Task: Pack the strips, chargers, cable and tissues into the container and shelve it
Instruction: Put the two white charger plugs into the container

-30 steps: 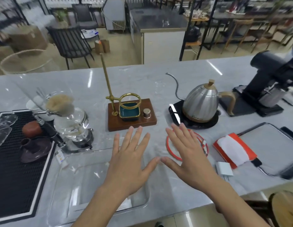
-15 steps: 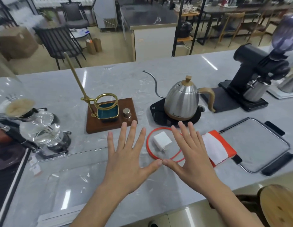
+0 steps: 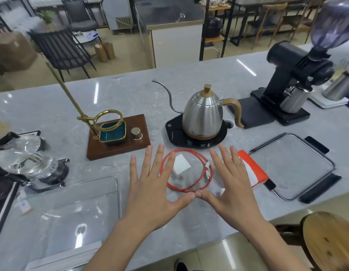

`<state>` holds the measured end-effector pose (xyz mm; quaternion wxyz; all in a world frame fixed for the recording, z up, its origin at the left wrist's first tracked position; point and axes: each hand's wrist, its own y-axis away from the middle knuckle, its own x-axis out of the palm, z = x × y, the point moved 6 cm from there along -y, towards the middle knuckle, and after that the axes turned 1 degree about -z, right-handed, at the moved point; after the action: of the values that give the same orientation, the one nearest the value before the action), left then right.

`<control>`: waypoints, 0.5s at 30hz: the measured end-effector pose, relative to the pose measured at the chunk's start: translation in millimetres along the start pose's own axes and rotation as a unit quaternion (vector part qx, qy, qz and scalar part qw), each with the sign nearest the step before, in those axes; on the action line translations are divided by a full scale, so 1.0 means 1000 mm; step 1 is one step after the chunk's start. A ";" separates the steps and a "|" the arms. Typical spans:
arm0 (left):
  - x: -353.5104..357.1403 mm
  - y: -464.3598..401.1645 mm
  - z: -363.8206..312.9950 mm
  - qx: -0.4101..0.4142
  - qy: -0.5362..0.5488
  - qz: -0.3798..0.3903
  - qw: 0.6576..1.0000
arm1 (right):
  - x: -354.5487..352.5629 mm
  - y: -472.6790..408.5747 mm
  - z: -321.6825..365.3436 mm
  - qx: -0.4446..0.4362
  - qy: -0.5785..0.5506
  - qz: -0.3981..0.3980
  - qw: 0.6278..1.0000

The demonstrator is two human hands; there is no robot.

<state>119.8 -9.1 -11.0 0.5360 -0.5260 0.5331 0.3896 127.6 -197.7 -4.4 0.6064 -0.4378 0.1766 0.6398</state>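
Red cable [image 3: 186,171] coils round white charger [image 3: 181,166]; left hand [image 3: 150,190], right hand [image 3: 232,190] spread flat, each grip apart

The view is swinging rightward: the clear container [image 3: 68,212] is sliding toward the left edge. Relative to the red cable [image 3: 186,171], the left hand [image 3: 152,192] and right hand [image 3: 230,188] are spreading apart, thumbs meeting at its near edge, uncovering the white charger [image 3: 181,166] inside the loop, where it was hidden a second ago.
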 end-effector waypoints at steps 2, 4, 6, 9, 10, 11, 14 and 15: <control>0.004 0.000 -0.006 0.010 -0.001 0.011 1.000 | -0.002 0.002 -0.004 0.006 -0.004 -0.004 1.000; 0.009 -0.001 -0.012 0.019 -0.001 0.019 1.000 | -0.003 0.005 -0.009 0.009 -0.006 -0.008 1.000; 0.012 -0.002 -0.016 0.020 0.003 0.024 1.000 | -0.004 0.009 -0.015 0.011 -0.007 -0.013 1.000; 0.016 -0.005 -0.021 0.017 0.006 0.034 0.999 | -0.006 0.014 -0.024 0.018 -0.001 -0.021 1.000; 0.018 -0.005 -0.021 0.016 0.009 0.035 0.999 | -0.007 0.015 -0.026 0.019 0.005 -0.022 1.000; 0.019 -0.005 -0.023 0.014 0.015 0.036 0.999 | -0.007 0.016 -0.028 0.020 0.010 -0.022 0.999; 0.028 -0.005 -0.030 0.012 0.038 0.049 0.998 | -0.009 0.025 -0.037 0.038 0.012 -0.023 0.999; 0.032 -0.004 -0.031 0.013 0.044 0.054 0.998 | -0.010 0.028 -0.041 0.043 0.008 -0.022 0.999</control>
<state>123.0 -45.1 -38.1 0.4969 -0.5065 0.5885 0.3875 114.2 -240.4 -28.2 0.6371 -0.4203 0.1997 0.6145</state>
